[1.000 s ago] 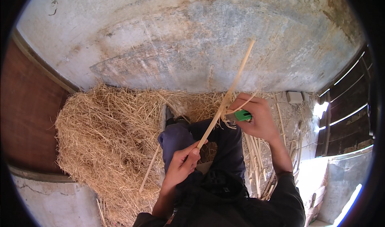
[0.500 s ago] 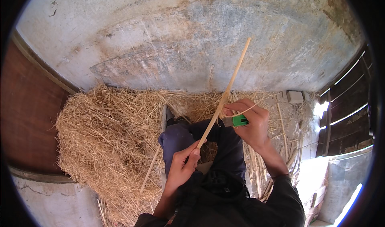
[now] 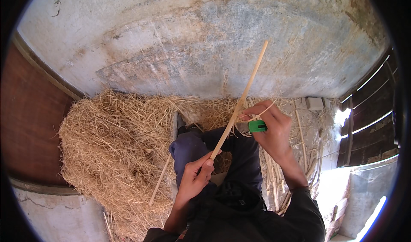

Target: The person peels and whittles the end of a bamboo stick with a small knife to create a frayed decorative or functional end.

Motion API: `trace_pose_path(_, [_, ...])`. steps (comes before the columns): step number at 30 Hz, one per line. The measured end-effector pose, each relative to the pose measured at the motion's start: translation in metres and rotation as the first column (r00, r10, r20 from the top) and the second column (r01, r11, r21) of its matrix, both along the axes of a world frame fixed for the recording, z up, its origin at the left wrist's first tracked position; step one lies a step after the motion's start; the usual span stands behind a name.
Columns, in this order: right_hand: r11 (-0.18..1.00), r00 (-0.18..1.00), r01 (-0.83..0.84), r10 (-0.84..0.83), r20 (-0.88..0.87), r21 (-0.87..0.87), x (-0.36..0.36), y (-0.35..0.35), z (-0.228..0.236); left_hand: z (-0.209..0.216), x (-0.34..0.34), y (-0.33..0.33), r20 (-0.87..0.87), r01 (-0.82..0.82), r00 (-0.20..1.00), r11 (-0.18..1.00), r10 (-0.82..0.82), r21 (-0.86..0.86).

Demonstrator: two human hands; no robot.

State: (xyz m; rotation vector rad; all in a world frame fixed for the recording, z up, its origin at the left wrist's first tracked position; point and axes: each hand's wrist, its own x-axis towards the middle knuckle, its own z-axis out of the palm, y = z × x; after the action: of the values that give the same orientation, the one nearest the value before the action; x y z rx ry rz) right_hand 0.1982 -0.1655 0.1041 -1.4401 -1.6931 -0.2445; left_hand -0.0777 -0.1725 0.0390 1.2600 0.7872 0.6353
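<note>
A long, pale wooden strip (image 3: pixel 252 77) slants up and away to the right, its far end in front of the wall. My left hand (image 3: pixel 197 173) grips its lower end between thumb and fingers, above my lap. Beside the middle of the strip, my right hand (image 3: pixel 274 128) is closed on a green-handled knife (image 3: pixel 257 126). Its short grey blade lies close to the strip's right side; whether it touches cannot be made out. A thin, curled shaving (image 3: pixel 267 110) loops around my right fingers.
A big heap of straw-like shavings (image 3: pixel 111 143) covers the ground on the left. Thin sticks (image 3: pixel 302 135) lie on the right, near a grey block (image 3: pixel 314 103). A stained wall (image 3: pixel 171 41) rises ahead, with a brown panel (image 3: pixel 34 122) to the left.
My right hand and the knife have shifted slightly right and upward. The left hand and the strip are almost where they were.
</note>
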Motion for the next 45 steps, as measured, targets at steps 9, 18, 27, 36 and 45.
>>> trace_pose_path(9, [1.000, 1.000, 0.022, -0.022, -0.020, 0.001, 0.001, 0.003, 0.008, 0.004, -0.002, 0.000, -0.001, 0.003, 1.000, 0.996, -0.003, -0.088])
trace_pose_path(18, [0.932, 0.972, -0.217, 0.178, 0.156, 0.291, 0.009, -0.020, -0.010, 0.005, -0.005, 0.013, 0.041, -0.067, 0.997, 0.990, 0.072, -0.124])
trace_pose_path(27, [0.973, 0.978, 0.103, -0.136, -0.155, -0.204, -0.025, -0.006, 0.005, 0.008, 0.005, 0.008, 0.022, -0.025, 0.999, 0.995, 0.027, -0.095])
trace_pose_path(36, [0.915, 0.952, -0.129, 0.007, -0.305, -0.383, -0.010, 0.006, -0.013, 0.006, 0.008, 0.005, 0.003, -0.024, 1.000, 0.996, 0.024, -0.088])
trace_pose_path(45, [0.921, 0.967, -0.133, 0.202, 0.158, -0.367, 0.011, 0.008, -0.002, 0.006, 0.002, 0.005, -0.033, 0.006, 0.999, 0.994, -0.010, -0.108])
